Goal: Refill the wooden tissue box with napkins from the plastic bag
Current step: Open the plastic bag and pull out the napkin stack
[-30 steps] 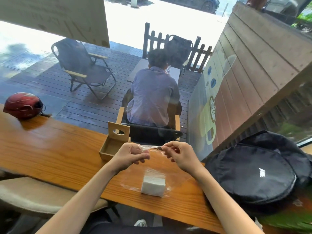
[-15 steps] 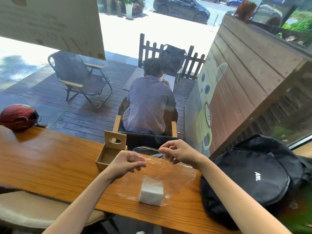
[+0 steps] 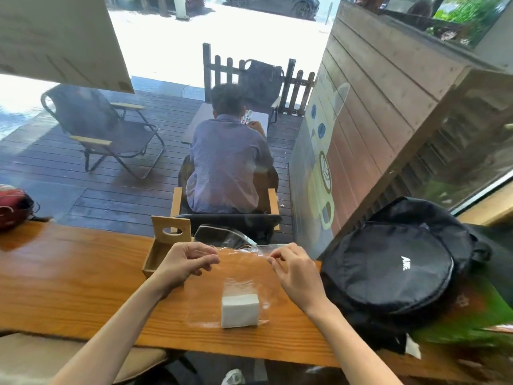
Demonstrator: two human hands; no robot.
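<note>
A clear plastic bag [image 3: 241, 266] lies on the wooden counter [image 3: 69, 284] with a white stack of napkins [image 3: 240, 311] inside its near end. My left hand [image 3: 186, 263] pinches the left side of the bag's mouth, and my right hand [image 3: 294, 270] pinches the right side. The mouth gapes open, its far lip arched up. The wooden tissue box [image 3: 155, 259] sits just left of my left hand, open and showing nothing inside, with its slotted lid [image 3: 172, 230] standing upright at the far side.
A black backpack [image 3: 394, 262] lies on the counter to the right, close to my right hand. At the far left edge rests a red helmet [image 3: 12, 207]. Beyond the window glass a person sits with their back to me, among folding chairs.
My hands have drawn apart sideways, spreading the bag's mouth wider. My right hand has come down closer to the counter.
</note>
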